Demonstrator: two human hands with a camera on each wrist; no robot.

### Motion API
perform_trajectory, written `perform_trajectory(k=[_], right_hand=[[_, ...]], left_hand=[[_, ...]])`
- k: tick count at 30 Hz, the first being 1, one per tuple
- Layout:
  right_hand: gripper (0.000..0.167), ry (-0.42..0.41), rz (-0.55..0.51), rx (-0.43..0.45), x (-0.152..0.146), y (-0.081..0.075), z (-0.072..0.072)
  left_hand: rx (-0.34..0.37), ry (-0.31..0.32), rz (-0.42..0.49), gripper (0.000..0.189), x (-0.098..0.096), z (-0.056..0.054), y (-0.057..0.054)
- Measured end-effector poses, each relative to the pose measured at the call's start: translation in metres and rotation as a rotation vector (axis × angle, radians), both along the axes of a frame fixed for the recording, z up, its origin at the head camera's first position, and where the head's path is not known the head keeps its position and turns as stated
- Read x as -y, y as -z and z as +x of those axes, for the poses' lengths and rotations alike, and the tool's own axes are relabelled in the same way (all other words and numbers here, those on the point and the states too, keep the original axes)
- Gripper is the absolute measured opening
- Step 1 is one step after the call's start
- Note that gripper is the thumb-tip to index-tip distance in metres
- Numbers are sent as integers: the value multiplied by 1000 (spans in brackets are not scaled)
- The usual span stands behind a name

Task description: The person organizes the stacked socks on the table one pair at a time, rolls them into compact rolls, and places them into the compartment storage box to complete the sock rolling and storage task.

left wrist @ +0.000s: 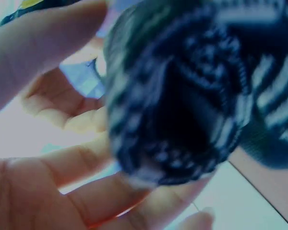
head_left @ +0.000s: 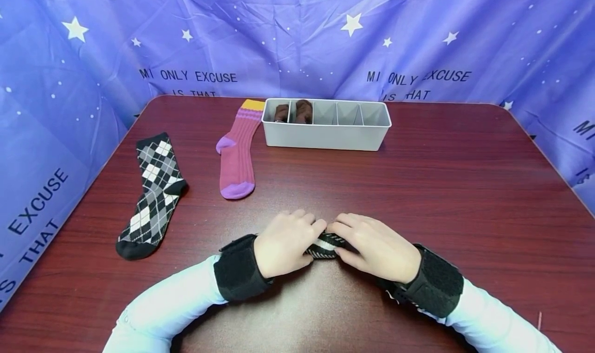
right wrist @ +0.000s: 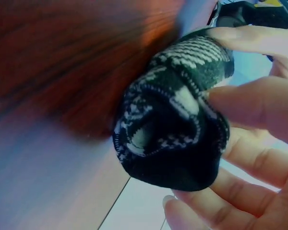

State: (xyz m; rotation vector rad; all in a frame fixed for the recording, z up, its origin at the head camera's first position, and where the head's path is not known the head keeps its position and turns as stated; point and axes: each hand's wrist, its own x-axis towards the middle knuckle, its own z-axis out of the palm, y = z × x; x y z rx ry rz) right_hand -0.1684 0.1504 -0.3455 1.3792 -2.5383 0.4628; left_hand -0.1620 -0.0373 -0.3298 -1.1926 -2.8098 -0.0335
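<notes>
A rolled-up black-and-white patterned sock [head_left: 324, 245] lies close over the tabletop near its front middle. My left hand [head_left: 285, 244] grips the left end of the roll, and my right hand [head_left: 378, 247] holds the right end, with fingers and thumb on either side. In the left wrist view, the sock roll [left wrist: 177, 110] shows a round hollow end, with thumb and fingers around it. The right wrist view shows the roll [right wrist: 173, 129] end-on, its layers folded inside one another. Much of the sock is hidden under the hands in the head view.
A grey divided box [head_left: 325, 136] stands at the back, with brown rolled items [head_left: 304, 111] in its two leftmost compartments. Left of it lies a pink sock [head_left: 237, 157] with purple heel and toe. A black, grey and white argyle sock [head_left: 153, 198] lies flat farther left.
</notes>
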Motion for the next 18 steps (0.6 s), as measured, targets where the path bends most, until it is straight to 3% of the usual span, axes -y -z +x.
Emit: perform_trajectory(k=[3,7,14,18], right_hand=[[20,10,13,-1,0,-1,1],[22,9,2,-5,1,-3,3],[42,16,13,32,1,-3,3],[35,17,24,23,1,-1,3]], left_hand=[[-11,16,-13,32,-1,0,1],[-3,55,39,28,0,-3,2],[207,56,110,25,4,-11,1],[227,50,90,25,4,-11,0]])
